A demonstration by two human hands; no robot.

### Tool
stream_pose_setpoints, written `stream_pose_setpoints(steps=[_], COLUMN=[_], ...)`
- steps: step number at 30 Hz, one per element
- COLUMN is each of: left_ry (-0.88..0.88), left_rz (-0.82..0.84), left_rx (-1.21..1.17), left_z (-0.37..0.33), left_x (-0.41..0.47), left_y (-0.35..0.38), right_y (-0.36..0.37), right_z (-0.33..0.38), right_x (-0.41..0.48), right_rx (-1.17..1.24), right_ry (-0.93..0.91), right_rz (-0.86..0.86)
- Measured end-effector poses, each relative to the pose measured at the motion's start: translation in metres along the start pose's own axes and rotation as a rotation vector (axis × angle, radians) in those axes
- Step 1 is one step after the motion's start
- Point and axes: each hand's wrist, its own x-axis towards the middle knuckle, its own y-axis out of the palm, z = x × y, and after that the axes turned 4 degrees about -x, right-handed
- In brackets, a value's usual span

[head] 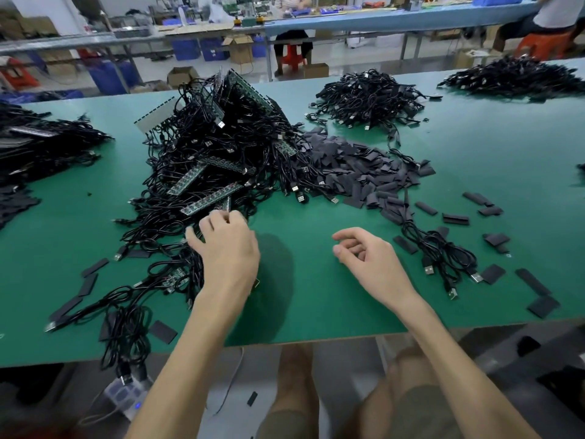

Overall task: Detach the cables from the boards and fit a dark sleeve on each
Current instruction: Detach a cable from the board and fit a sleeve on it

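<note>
The green desk (459, 147) is carrying a heap of cables (190, 153), with dark sleeves (348, 166) lying to its right. 1 board (207, 202), slanting up-right, is lying at the nearer left hand (229, 248), whose grip I cannot tell. The right hand (370, 258) is hovering with its fingers loosely curled and empty.

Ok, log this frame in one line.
left hand: fingers in pile of black cables and green strip boards, grip unclear | right hand: loosely curled, empty, over green tabletop | heap of dark flat sleeves: untouched
</note>
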Motion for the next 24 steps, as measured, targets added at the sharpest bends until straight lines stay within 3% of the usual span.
stream_pose_setpoints(steps=[3, 5, 7, 10, 16, 20, 24], left_ry=[-0.127, -0.108, -0.031, 0.107, 0.250, 0.387, 0.406], left_rz=[0.195, 0.281, 0.263, 0.223, 0.294, 0.208, 0.377], left_rx=[0.054, 0.056, 0.024, -0.202, -0.791, -0.610, -0.488], left_z=[0.002, -0.003, -0.009, -0.020, -0.032, -0.018, -0.007], left_x=[-0.005, -0.010, -0.015, -0.019, -0.011, -0.010, -0.010], left_y=[0.000, 0.006, 0.012, 0.019, 0.012, 0.018, 0.028], right_y=[0.000, 0.000, 0.001, 0.001, 0.001, 0.000, -0.002], right_z=[0.001, 0.001, 0.000, -0.001, 0.000, 0.000, 0.001], right_x=[0.000, -0.001, 0.000, 0.000, -0.002, -0.002, -0.002], right_rx=[0.006, 0.011, 0.012, 0.020, 0.051, 0.041, -0.012], right_ry=[0.001, 0.004, 0.003, -0.008, -0.076, -0.089, -0.125], right_rz=[0.010, 0.013, 0.010, 0.008, 0.059, 0.098, 0.083])
